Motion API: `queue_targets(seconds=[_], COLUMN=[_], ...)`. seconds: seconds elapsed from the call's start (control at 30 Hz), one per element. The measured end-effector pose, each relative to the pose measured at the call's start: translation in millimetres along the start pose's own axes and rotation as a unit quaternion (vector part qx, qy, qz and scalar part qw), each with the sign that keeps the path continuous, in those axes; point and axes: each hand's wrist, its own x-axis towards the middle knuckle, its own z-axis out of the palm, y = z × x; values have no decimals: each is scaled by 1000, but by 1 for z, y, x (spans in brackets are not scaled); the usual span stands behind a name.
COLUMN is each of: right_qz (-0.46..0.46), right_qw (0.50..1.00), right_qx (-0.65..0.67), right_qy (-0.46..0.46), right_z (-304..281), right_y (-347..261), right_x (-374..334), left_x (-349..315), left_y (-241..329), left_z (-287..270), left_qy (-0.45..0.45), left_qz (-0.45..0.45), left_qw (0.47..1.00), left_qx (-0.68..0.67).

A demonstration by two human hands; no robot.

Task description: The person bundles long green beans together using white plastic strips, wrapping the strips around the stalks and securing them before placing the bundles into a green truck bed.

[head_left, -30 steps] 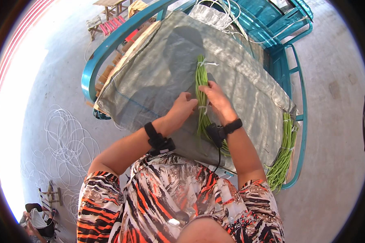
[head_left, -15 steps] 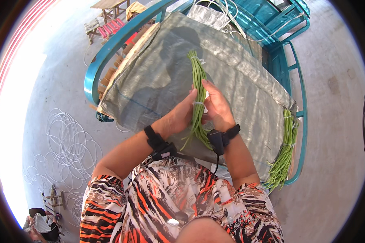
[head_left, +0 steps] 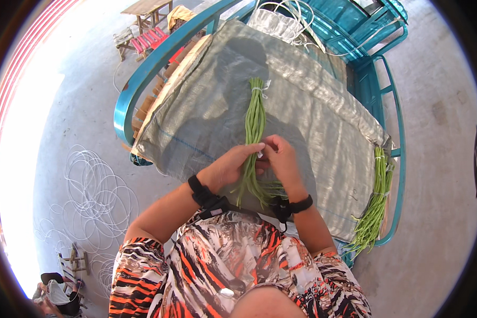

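Note:
A bundle of long green beans [head_left: 255,119] lies on the grey woven sheet in front of me, its lower ends towards my body. White tie [head_left: 259,89] binds it near its far end. My left hand [head_left: 230,167] is closed around the lower half of the bundle, thumb across the top. Beside it, my right hand [head_left: 283,164] is closed, thumb and forefinger pinched together at a second white tie [head_left: 259,154]; fingers cover most of that tie. A second bundle of beans [head_left: 375,201] rests at the sheet's right edge, tied in places.
The woven sheet [head_left: 196,127] covers a flat bed framed by blue-green metal rails [head_left: 124,114]. White cord [head_left: 297,16] sits at the back. Loose loops of white line [head_left: 93,191] spread over the floor at left, near a small wooden stool [head_left: 78,261]. A wooden table [head_left: 146,7] stands far left.
The held bundle has come down towards me and now lies on the sheet. My left hand has wrapped over it, and my right fingers have drawn together at the lower tie.

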Motion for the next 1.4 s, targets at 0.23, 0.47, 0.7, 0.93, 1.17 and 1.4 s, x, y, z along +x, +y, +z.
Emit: queue_targets(seconds=[0.23,0.47,0.7,0.93,1.17,1.4], right_qz=[-264,-90,112,123,187,104], right_qw=[911,996,954,929,747,734], right_qx=[-317,21,277,326,609,630], right_qy=[-23,-6,-16,-125,-191,-232], right_z=[-29,-54,-17,-12,-28,-38], right_y=[-7,-16,-3,4,-7,-28], right_x=[-4,98,164,175,162,136], left_x=[5,3,-5,-2,-23,-84], left_y=[-7,-6,13,12,18,60], left_z=[-3,11,32,31,48,93], left_qy=[41,76,98,79,129,115], left_qz=[27,53,119,160,198,117], left_qw=[999,994,970,935,878,852], left_qx=[-7,62,187,305,416,497])
